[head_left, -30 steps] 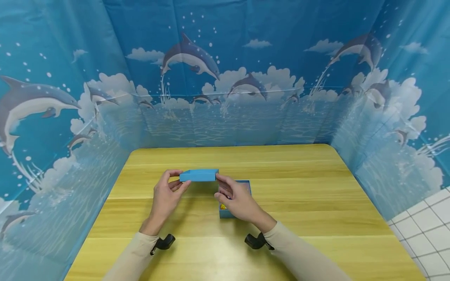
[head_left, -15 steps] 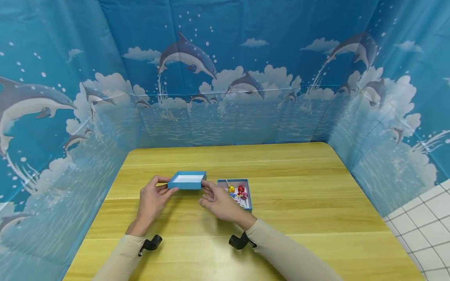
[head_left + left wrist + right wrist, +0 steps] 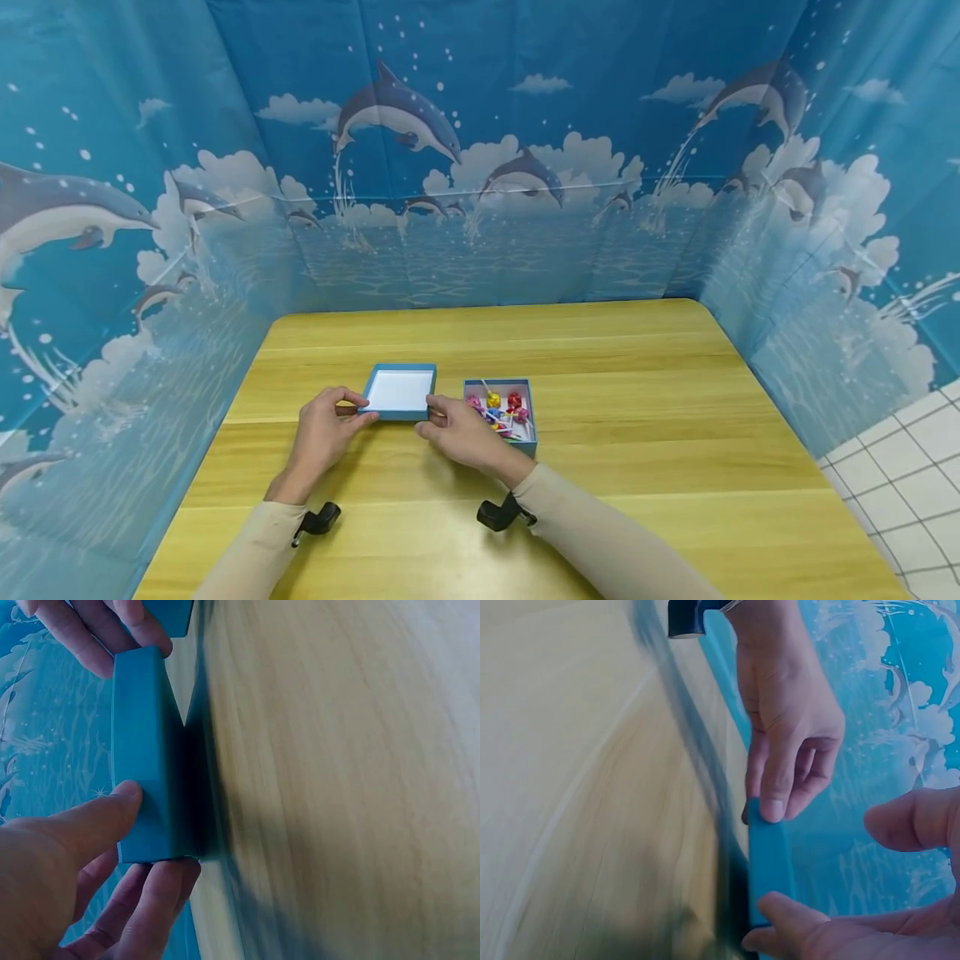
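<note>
A blue box lid [image 3: 401,392], its white inside facing up, lies low over the table left of the box. My left hand [image 3: 326,432] pinches its near left corner. In the left wrist view the left thumb [image 3: 112,806] presses on the lid's side wall and the fingers [image 3: 154,907] bend at its end. At the near right corner is my right hand [image 3: 471,437], its fingers [image 3: 787,919] on the lid's end, while its thumb [image 3: 907,817] stands off the lid. Beside that hand, a blue box [image 3: 534,417] holds several wrapped lollipops [image 3: 493,400]; the right hand partly covers it.
The wooden table [image 3: 630,400] carries the box and lid near its middle. A dolphin-print curtain [image 3: 465,250] stands along the back and both sides. Black wrist mounts [image 3: 321,518] show under the sleeves.
Both hands have moved the lid left, away from over the box, and lowered it toward the table. Its near edge has tilted down, showing the white inside, and the lollipops have come into view.
</note>
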{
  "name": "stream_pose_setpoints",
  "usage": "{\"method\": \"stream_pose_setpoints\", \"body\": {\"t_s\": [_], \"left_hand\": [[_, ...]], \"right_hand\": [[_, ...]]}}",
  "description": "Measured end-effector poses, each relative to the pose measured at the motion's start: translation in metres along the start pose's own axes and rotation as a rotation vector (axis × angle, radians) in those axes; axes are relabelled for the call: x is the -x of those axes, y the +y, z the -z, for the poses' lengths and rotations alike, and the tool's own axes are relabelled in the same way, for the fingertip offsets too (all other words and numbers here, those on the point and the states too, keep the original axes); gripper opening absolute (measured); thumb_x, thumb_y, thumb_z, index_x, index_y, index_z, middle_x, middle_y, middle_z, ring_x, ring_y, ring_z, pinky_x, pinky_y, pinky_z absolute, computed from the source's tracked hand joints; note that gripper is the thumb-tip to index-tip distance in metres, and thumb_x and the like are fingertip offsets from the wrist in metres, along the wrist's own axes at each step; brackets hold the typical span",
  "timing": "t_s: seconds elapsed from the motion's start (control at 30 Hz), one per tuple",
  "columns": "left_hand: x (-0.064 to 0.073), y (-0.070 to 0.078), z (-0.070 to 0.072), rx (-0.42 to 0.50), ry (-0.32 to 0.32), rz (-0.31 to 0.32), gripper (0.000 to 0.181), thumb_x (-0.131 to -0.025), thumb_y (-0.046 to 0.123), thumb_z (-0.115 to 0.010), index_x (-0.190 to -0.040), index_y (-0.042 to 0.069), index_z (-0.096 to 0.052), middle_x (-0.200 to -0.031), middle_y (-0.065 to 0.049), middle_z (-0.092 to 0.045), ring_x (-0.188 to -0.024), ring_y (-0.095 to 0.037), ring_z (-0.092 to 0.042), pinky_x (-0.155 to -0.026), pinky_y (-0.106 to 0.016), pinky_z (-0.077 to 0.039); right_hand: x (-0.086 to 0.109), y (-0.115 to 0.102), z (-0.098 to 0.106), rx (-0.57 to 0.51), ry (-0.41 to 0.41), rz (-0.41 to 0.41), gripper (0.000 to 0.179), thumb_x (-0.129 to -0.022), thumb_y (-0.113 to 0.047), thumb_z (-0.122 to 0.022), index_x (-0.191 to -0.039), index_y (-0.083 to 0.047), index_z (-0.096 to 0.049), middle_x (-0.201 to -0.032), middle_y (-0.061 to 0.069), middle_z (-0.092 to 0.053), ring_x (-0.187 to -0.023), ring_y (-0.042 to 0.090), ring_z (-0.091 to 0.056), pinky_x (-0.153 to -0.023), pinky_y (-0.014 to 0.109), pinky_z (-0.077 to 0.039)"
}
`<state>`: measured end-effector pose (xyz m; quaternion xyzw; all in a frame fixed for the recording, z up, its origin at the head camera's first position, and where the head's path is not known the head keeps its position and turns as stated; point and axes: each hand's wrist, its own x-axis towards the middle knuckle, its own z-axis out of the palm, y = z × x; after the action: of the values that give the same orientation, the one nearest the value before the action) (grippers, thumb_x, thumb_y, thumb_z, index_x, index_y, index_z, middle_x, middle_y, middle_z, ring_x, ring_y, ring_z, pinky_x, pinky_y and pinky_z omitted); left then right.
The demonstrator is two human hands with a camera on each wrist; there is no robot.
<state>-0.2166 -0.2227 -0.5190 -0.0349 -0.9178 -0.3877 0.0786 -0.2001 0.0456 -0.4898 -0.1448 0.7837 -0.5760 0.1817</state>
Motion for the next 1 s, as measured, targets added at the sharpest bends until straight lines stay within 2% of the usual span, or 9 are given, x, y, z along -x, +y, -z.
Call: {"method": "stream_pose_setpoints", "body": {"t_s": [0.1, 0.23, 0.43, 0.67, 0.83, 1.0], "left_hand": [[0.001, -0.001, -0.001, -0.007, -0.022, 0.016, 0.023, -0.089, 0.023, -0.09, -0.106, 0.013, -0.077, -0.12, -0.012, -0.069, -0.106, -0.033, -0.079, -0.08, -0.037, -0.067], [0.001, -0.003, -0.003, -0.009, -0.048, 0.037, 0.024, -0.089, 0.022, -0.09, -0.107, 0.013, -0.078, -0.119, -0.012, -0.07, -0.106, -0.031, -0.079, -0.084, -0.04, -0.066], [0.002, -0.004, -0.005, -0.017, -0.054, 0.033, 0.027, -0.088, 0.022, -0.091, -0.111, 0.013, -0.078, -0.121, -0.012, -0.071, -0.108, -0.032, -0.079, -0.087, -0.044, -0.066], [0.002, -0.002, -0.002, -0.003, -0.063, 0.026, 0.035, -0.09, 0.025, -0.089, -0.119, 0.01, -0.076, -0.125, -0.013, -0.069, -0.112, -0.033, -0.078, -0.088, -0.042, -0.066], [-0.001, 0.003, 0.001, -0.009, -0.058, -0.004, 0.043, -0.094, 0.035, -0.085, -0.126, 0.01, -0.074, -0.13, -0.014, -0.068, -0.117, -0.036, -0.074, -0.091, -0.044, -0.066], [-0.003, 0.013, 0.001, 0.018, -0.062, -0.056, 0.049, -0.097, 0.04, -0.081, -0.135, 0.01, -0.07, -0.138, -0.012, -0.067, -0.124, -0.037, -0.07, -0.101, -0.052, -0.062]], "right_hand": [[0.0, -0.001, -0.003, 0.023, -0.001, -0.049, 0.075, -0.107, -0.037, -0.066, -0.164, 0.002, -0.037, -0.169, 0.02, -0.042, -0.15, 0.037, -0.051, -0.123, 0.049, -0.044], [-0.001, 0.0, -0.006, 0.058, -0.009, -0.071, 0.079, -0.106, -0.038, -0.066, -0.165, 0.003, -0.035, -0.166, 0.024, -0.044, -0.149, 0.04, -0.051, -0.124, 0.051, -0.043], [-0.001, 0.001, -0.006, 0.042, -0.004, -0.083, 0.083, -0.105, -0.039, -0.067, -0.167, 0.002, -0.03, -0.165, 0.026, -0.044, -0.15, 0.039, -0.051, -0.124, 0.051, -0.043], [0.002, 0.001, -0.005, 0.023, -0.01, -0.074, 0.082, -0.106, -0.041, -0.066, -0.168, -0.001, -0.03, -0.169, 0.023, -0.039, -0.152, 0.039, -0.049, -0.124, 0.051, -0.042], [0.005, -0.003, 0.0, -0.026, -0.026, -0.053, 0.078, -0.107, -0.04, -0.065, -0.169, -0.006, -0.03, -0.174, 0.018, -0.032, -0.155, 0.04, -0.044, -0.124, 0.052, -0.043], [0.01, -0.009, 0.007, -0.035, -0.039, -0.026, 0.075, -0.108, -0.042, -0.063, -0.169, -0.011, -0.033, -0.174, 0.013, -0.034, -0.155, 0.037, -0.045, -0.122, 0.053, -0.044]]}}
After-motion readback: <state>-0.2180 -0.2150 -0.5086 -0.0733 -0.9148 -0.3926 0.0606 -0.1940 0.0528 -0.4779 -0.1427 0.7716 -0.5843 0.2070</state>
